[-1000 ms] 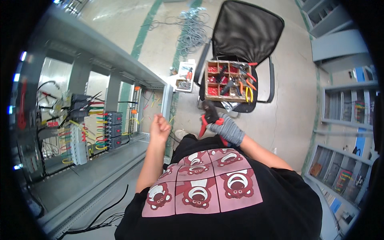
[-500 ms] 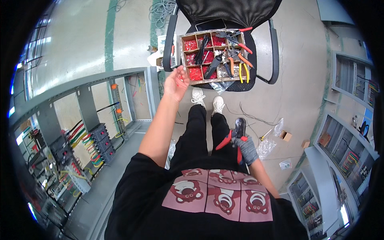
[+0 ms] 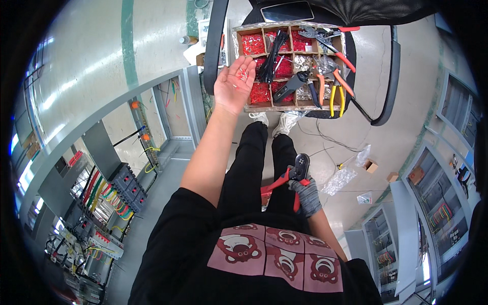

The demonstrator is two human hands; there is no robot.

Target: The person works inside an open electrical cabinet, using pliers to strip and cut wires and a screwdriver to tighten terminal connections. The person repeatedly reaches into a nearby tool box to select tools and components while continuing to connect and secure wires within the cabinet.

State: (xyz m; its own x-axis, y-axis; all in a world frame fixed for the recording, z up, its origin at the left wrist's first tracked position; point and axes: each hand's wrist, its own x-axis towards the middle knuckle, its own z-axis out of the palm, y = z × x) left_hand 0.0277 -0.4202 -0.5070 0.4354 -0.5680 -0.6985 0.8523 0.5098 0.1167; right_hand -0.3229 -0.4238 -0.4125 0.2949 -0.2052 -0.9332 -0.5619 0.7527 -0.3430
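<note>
My left hand [image 3: 232, 94] is palm up beside the left edge of a divided cardboard box [image 3: 236, 43]. Several small red crimp terminals [image 3: 243, 76] lie in its palm, with the fingers loosely stretched. Red terminals fill several of the box's compartments; others hold pale metal parts. Across them lie a bundle of black cable ties [image 3: 275, 53], a black-handled tool [image 3: 291, 87], yellow-handled pliers [image 3: 336, 99] and orange-handled pliers [image 3: 344, 84]. In front of my legs, my gloved right hand [image 3: 307, 198] is closed on a red-handled crimping tool [image 3: 301, 165], its dark jaws pointing away from me.
The box rests on a black office chair, between its armrests [image 3: 216, 48]. A phone [image 3: 287, 11] lies behind it. On the left stands a grey cabinet frame [image 3: 168, 175] with wired breakers [image 3: 127, 183]. Plastic bags [image 3: 337, 181] and a small carton [image 3: 370, 166] lie on the floor at right.
My left hand has moved slightly right and farther away, its palm turned up and fingers opened, showing the red terminals. The chair and box appear nearer. My right hand still holds the crimping tool.
</note>
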